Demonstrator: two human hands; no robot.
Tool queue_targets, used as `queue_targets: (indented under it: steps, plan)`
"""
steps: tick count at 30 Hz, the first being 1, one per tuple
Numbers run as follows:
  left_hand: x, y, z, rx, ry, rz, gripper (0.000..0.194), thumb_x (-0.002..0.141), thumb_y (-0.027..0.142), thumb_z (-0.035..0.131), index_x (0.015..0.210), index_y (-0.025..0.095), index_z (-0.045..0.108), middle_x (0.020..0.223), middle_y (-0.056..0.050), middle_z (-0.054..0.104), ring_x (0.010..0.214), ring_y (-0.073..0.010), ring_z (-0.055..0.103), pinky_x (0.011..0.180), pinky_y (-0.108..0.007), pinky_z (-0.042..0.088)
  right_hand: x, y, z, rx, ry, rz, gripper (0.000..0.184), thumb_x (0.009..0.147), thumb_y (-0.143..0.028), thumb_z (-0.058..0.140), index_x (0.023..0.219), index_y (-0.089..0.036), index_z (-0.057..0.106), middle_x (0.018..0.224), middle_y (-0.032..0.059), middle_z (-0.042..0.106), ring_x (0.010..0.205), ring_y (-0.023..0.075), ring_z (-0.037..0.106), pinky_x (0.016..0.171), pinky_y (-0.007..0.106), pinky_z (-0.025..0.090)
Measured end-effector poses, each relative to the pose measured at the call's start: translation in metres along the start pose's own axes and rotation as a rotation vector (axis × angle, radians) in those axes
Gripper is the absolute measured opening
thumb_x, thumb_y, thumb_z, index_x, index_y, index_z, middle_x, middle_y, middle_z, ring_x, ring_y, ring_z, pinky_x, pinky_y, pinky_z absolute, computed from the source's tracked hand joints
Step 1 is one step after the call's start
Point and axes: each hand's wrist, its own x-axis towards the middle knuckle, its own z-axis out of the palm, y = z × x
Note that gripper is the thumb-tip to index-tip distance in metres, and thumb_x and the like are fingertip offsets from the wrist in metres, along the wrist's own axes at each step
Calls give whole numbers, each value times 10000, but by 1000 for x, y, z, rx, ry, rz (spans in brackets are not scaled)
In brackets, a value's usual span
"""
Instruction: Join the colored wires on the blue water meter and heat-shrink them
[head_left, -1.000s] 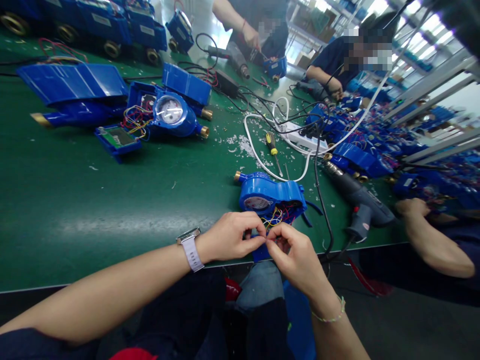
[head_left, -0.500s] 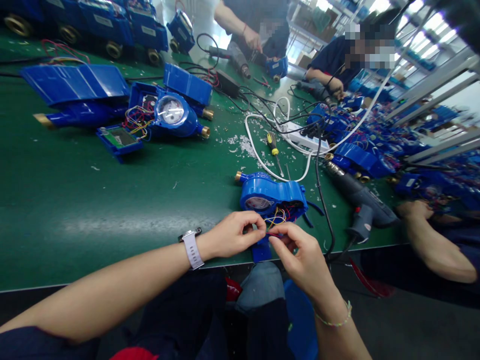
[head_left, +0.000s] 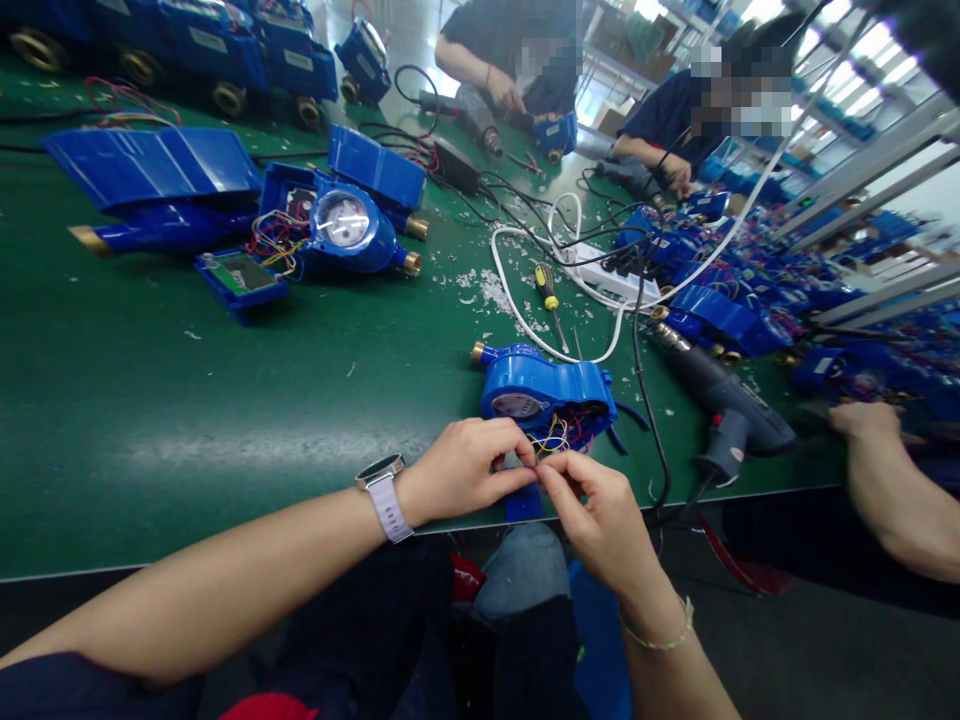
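A blue water meter [head_left: 551,378] with a brass end lies on the green bench, its wiring side turned toward me. Thin yellow, white and red wires [head_left: 556,437] come out of it beside my fingertips. My left hand [head_left: 472,468] is closed in a thumb-and-finger pinch on wire ends. Fingertip to fingertip with it, my right hand [head_left: 596,508] pinches a wire too; the fingers mostly hide the strands. Below the hands, a blue cover piece [head_left: 523,503] sits at the bench edge, partly covered by them.
A screwdriver [head_left: 547,290], white power strip [head_left: 615,275] and looping cables lie beyond the meter. To the right rests a heat gun [head_left: 724,400], near a co-worker's arm [head_left: 892,480]. An opened water meter [head_left: 345,225] stands at left; two people work across the bench.
My fingertips have come closer together, and the red wire seen between them is now hidden. My left wrist has turned slightly. The co-worker's arm at right has shifted rightward.
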Motion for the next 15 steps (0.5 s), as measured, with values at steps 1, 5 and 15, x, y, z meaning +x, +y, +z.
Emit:
queue_targets:
  steps: [1,5,15]
  plan:
    - [0,0,0,-3,5,9,82,866,237,618,834,166,644,856,-25,689,775,-147,618,747,-263,459,0,0,0,-1,0,4,202,930,-237,485,773,-182,600,735,12,622,665,153,563,628,245,380]
    - [1,3,0,-87,17,-25,105,875,215,587,827,155,658,844,-33,689,742,-140,610,705,-252,456,1,0,-1,-5,8,12,199,927,-242,484,773,-184,594,721,9,610,650,152,550,621,245,375]
    - [8,3,-3,-485,-65,-307,146,823,247,614,789,111,654,737,-15,638,626,-104,507,611,-227,402,0,2,-2,-8,14,-2,188,934,-227,487,779,-184,585,714,-4,596,638,140,538,605,230,377]
